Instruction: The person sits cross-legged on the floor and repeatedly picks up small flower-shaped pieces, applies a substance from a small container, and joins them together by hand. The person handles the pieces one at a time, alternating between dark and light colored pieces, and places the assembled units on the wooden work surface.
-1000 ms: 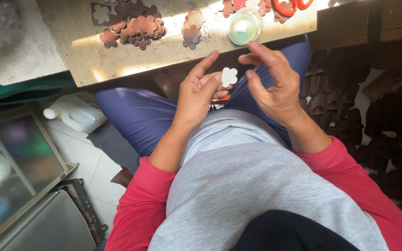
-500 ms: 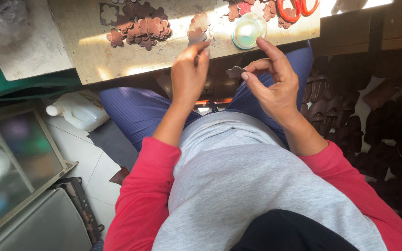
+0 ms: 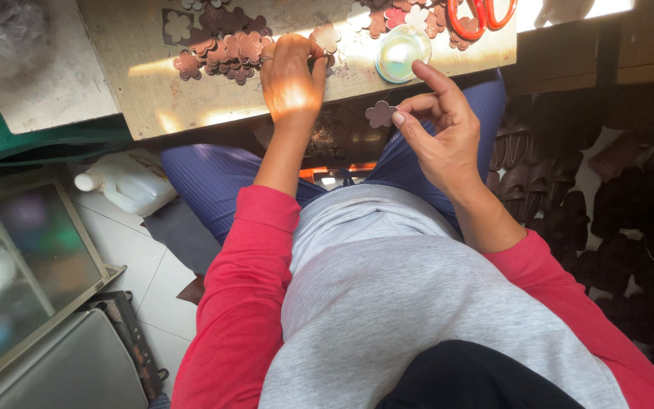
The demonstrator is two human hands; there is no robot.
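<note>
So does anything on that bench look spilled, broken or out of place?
Nothing stands out. The flower cut-outs lie in a loose heap on the board, the small round dish sits upright, and the orange-handled scissors rest at the far edge.

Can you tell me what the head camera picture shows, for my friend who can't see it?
A seated person's right hand pinches a small flower-shaped cutout, while the left hand reaches onto a worktable among a pile of similar brown cutouts. A round glass dish and red scissors lie there too.
</note>
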